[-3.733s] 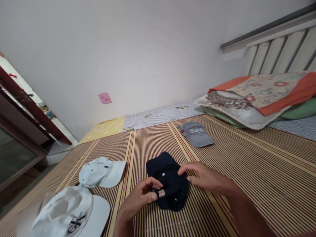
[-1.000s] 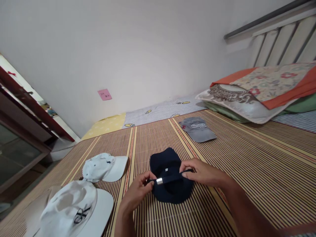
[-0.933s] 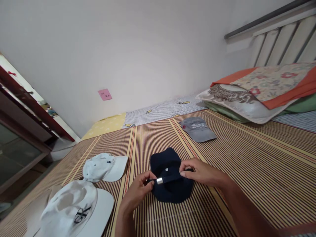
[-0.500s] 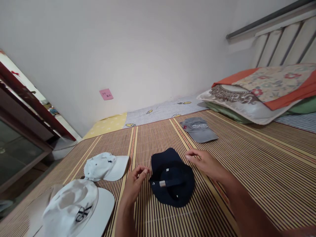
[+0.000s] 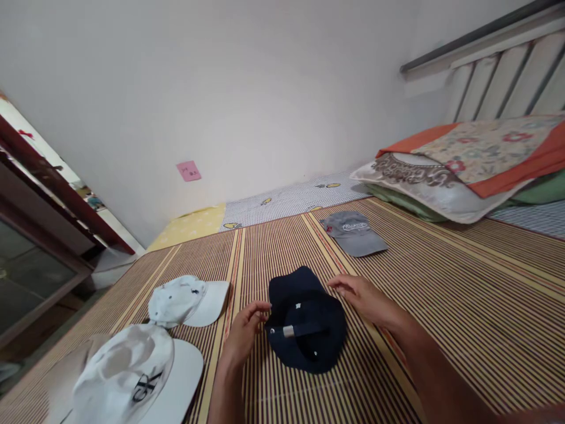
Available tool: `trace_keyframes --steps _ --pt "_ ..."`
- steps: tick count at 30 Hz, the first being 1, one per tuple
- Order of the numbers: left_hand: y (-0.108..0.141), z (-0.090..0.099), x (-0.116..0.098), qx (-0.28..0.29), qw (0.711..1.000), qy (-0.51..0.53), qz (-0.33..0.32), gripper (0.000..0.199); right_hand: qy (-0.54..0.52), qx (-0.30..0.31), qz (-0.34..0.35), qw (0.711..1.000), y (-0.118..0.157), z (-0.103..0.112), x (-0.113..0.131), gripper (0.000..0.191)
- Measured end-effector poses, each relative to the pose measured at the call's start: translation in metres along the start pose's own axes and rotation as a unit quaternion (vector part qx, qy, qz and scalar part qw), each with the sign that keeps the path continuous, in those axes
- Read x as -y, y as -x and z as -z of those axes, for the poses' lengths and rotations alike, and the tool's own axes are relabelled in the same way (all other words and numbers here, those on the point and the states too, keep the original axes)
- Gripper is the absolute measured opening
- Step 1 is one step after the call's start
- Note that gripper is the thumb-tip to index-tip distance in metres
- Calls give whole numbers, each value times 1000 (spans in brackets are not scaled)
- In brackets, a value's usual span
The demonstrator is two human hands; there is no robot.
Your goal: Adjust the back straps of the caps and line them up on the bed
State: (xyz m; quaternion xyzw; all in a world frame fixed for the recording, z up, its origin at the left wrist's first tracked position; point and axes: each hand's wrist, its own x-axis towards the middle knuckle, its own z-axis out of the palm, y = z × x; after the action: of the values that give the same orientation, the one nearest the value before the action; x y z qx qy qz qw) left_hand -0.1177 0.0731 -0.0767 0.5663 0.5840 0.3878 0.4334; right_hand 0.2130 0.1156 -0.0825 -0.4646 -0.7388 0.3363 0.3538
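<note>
Dark cap [image 5: 306, 321] is lying upturned on the mat [image 5: 463, 294] between my left hand [image 5: 243, 333] and right hand [image 5: 369, 301]; my fingers are hovering slightly parted, right ones beside it, left ones at its edge, contact unclear.

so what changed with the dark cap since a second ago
The left hand and right hand let go of the dark cap at the ends of its strap, moving outward and toward the wall. The strap, raised before, has sunk back. The gray cap, CK cap and small white cap stayed put.
</note>
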Motion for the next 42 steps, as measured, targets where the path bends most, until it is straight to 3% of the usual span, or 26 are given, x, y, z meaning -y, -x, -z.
trace_keyframes --steps 6,11,15,19,27,30,35,38,42 --pt "4 -2 1 79 994 -60 -53 27 -4 64 48 997 -2 -12 -18 56" --pt "2 -3 4 87 991 -80 -69 47 3 43 34 999 -9 -21 -25 45" --pt "-1 -2 4 78 992 -50 -88 34 3 27 38 999 -12 -19 -21 31" --pt "3 3 -4 76 991 2 -110 18 -55 6 61 997 -10 -10 -6 20" --pt "22 12 -33 57 982 89 -156 29 -243 30 83 966 -1 8 31 29" --pt "29 11 -36 65 977 150 -139 33 -287 34 79 954 1 11 38 30" --pt "31 0 -29 59 933 343 -94 44 -337 34 73 938 4 11 44 26" --pt "28 -10 -25 35 899 430 -73 40 -408 42 51 910 7 4 47 24" --pt "25 -23 -27 6 866 493 -84 34 -546 45 4 836 13 -11 47 31"
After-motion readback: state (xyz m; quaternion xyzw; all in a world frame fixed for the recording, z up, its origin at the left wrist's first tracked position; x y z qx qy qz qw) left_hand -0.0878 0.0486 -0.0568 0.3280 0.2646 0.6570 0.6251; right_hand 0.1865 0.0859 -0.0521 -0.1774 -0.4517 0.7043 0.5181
